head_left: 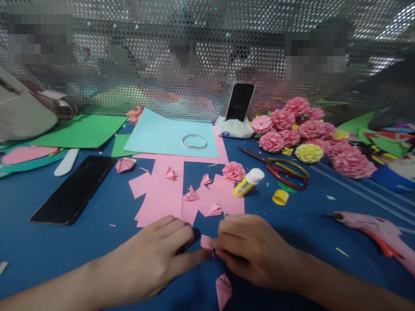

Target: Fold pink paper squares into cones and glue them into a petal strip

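Observation:
Both hands meet over a small pink paper piece [205, 242] low in the middle of the view. My left hand [165, 250] has curled fingers, its thumb pressed on the piece's lower edge. My right hand [251, 246] is closed too, with fingertips gripping the piece's right side. Just below lies a folded pink piece [223, 290]. Beyond the hands are pink paper sheets [165, 190], several small folded pieces [192, 194], a pink paper flower [234, 172] and an uncapped yellow glue stick [248, 183].
A black phone [74, 190] lies at left. Scissors [285, 168], a yellow cap [280, 197] and a pink glue gun [372, 233] are at right. Behind are light blue paper [162, 134], a propped phone [240, 101], paper flowers [311, 129] and a perforated metal panel [145, 65].

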`<state>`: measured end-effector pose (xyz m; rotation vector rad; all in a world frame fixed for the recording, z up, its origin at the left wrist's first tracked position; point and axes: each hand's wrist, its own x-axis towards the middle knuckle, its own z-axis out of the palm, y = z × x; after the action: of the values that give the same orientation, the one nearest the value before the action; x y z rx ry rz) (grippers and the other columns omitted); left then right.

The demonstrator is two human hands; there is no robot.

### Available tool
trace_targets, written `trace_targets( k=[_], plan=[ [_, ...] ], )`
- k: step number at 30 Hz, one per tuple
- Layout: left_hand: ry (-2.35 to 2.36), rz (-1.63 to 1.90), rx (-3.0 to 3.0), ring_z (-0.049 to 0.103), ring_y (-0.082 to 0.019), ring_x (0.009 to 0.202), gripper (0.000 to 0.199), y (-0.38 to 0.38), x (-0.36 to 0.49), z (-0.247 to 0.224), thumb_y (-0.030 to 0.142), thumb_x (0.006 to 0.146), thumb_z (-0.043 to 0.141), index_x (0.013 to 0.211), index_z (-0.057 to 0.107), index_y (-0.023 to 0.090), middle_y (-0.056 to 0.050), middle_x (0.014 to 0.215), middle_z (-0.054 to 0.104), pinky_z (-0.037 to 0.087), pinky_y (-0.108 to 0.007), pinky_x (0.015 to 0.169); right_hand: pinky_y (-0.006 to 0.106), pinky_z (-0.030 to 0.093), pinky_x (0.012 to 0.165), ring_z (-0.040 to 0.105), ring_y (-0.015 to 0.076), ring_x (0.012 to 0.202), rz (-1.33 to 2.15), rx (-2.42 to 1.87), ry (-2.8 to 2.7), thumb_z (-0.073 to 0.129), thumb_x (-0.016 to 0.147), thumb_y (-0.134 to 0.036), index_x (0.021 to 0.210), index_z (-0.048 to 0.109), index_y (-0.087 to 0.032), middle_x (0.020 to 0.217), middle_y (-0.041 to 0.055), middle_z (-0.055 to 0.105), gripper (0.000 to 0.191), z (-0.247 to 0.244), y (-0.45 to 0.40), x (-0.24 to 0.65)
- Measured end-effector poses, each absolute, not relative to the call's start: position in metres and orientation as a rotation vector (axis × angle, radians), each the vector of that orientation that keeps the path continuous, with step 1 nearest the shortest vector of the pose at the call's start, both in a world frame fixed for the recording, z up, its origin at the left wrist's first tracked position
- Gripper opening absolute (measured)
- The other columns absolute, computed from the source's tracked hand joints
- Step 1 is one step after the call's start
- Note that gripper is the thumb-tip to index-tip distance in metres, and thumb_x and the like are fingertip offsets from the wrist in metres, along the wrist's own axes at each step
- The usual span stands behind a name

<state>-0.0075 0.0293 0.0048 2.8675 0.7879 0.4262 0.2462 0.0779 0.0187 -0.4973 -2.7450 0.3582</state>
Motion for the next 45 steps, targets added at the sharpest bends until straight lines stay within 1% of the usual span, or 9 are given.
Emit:
trace_targets(
  k=[2,4,8,21,25,32,37,42,45],
  plan=[
    [0.777,0.424,2.869,0.050,-0.022,0.081,0.041,0.030,-0.007,0.005,0.013,0.102,0.033,0.139,0.049,0.018,-0.008,0.094,0.053,0.045,-0.036,0.072,0.027,0.034,0.060,0.052,0.0142,0.069,0.550,-0.583,-2.711,0.044,0.101,-0.022,0.091,0.066,-0.017,0.079,0.0016,0.062,0.024,0.019,0.080,0.247],
    [0.773,0.423,2.878,0.049,-0.022,0.080,0.041,0.030,-0.007,0.005,0.012,0.101,0.033,0.138,0.050,0.018,-0.008,0.093,0.053,0.044,-0.035,0.071,0.025,0.036,0.063,0.057,0.0136,0.076,0.682,-0.659,-2.689,0.047,0.100,-0.021,0.099,0.065,-0.018,0.087,0.0014,0.064,0.017,0.018,0.081,0.247],
    [0.774,0.407,2.893,0.048,-0.022,0.079,0.038,0.030,-0.007,0.005,0.013,0.101,0.035,0.135,0.051,0.017,-0.007,0.091,0.052,0.043,-0.034,0.070,0.025,0.038,0.069,0.061,0.0159,0.087,0.705,-0.774,-2.696,0.055,0.097,-0.023,0.115,0.063,-0.024,0.098,0.0019,0.065,0.019,0.014,0.078,0.245],
    [0.789,0.420,2.902,0.048,-0.021,0.077,0.037,0.031,-0.006,0.007,0.012,0.100,0.037,0.133,0.052,0.017,-0.006,0.089,0.051,0.041,-0.033,0.069,0.024,0.040,0.072,0.058,0.0146,0.084,0.819,-0.766,-2.624,0.056,0.098,-0.022,0.098,0.063,-0.021,0.094,0.0010,0.064,0.007,0.015,0.080,0.237],
    [0.785,0.434,2.904,0.047,-0.021,0.077,0.036,0.030,-0.007,0.006,0.014,0.101,0.036,0.133,0.053,0.017,-0.006,0.088,0.051,0.041,-0.032,0.068,0.024,0.039,0.070,0.058,0.0146,0.081,0.789,-0.825,-2.656,0.056,0.098,-0.023,0.094,0.062,-0.021,0.091,0.0006,0.064,0.008,0.014,0.080,0.233],
    [0.773,0.398,2.892,0.047,-0.021,0.077,0.035,0.030,-0.007,0.005,0.014,0.102,0.036,0.133,0.053,0.017,-0.006,0.088,0.051,0.041,-0.034,0.067,0.024,0.037,0.068,0.055,0.0139,0.080,0.687,-0.614,-2.661,0.050,0.102,-0.025,0.093,0.063,-0.019,0.088,0.0012,0.063,0.017,0.011,0.081,0.236],
    [0.776,0.386,2.872,0.047,-0.021,0.077,0.036,0.030,-0.007,0.005,0.014,0.102,0.037,0.135,0.051,0.017,-0.006,0.089,0.051,0.041,-0.033,0.068,0.026,0.032,0.062,0.051,0.0135,0.075,0.500,-0.526,-2.772,0.046,0.103,-0.023,0.091,0.063,-0.019,0.088,0.0009,0.060,0.021,0.013,0.083,0.242],
    [0.785,0.387,2.879,0.047,-0.021,0.078,0.035,0.030,-0.007,0.005,0.013,0.102,0.038,0.134,0.052,0.018,-0.006,0.090,0.052,0.041,-0.034,0.069,0.030,0.029,0.063,0.048,0.0158,0.074,0.282,-0.442,-2.860,0.048,0.102,-0.025,0.100,0.065,-0.022,0.089,0.0012,0.059,0.018,0.022,0.085,0.246],
    [0.780,0.413,2.884,0.047,-0.021,0.077,0.034,0.030,-0.008,0.005,0.014,0.103,0.035,0.132,0.054,0.016,-0.006,0.089,0.052,0.041,-0.034,0.068,0.032,0.027,0.063,0.046,0.0173,0.073,0.244,-0.414,-2.892,0.046,0.102,-0.024,0.098,0.066,-0.021,0.085,0.0015,0.059,0.020,0.025,0.084,0.246]
  ],
)
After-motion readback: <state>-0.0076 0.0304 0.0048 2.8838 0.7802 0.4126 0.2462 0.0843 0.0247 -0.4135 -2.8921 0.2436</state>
